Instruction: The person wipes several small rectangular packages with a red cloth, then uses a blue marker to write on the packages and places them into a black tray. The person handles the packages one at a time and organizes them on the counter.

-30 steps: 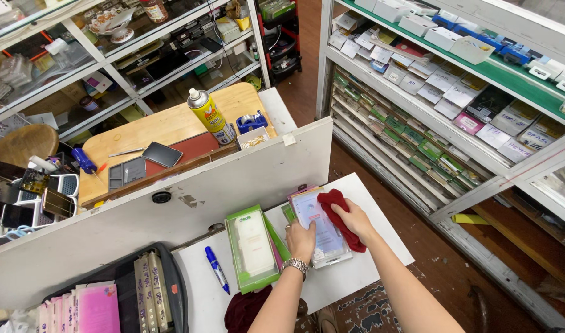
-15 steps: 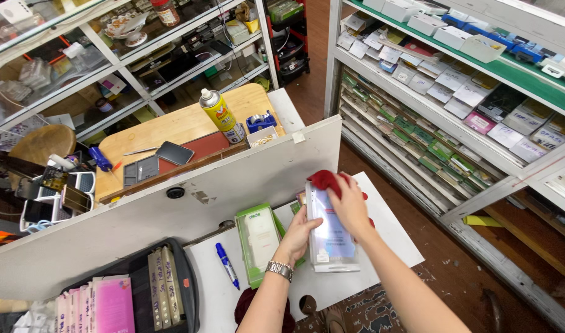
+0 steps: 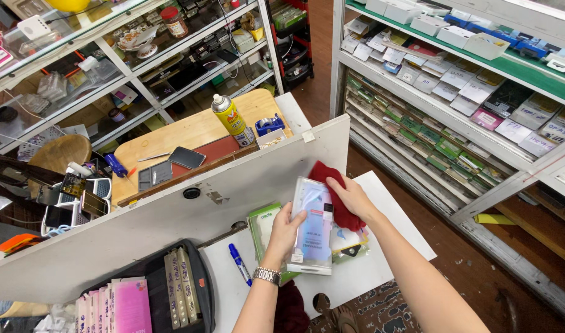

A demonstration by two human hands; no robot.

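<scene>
Over the white rectangular tabletop [image 3: 393,259], the person holds up a flat clear plastic retail package with a pale bluish insert [image 3: 313,225]. The left hand [image 3: 284,231] is closed on its lower left edge, thumb in front. The right hand [image 3: 351,198] presses a dark red cloth [image 3: 333,194] against its upper right face, fingers curled over the cloth. The wipe would go best with the left hand steadying the package and the cloth laid flat. A green-edged package [image 3: 262,229] lies partly hidden behind the left hand; what lies under the held package is hard to make out. A blue marker pen [image 3: 239,263] rests nearby.
</scene>
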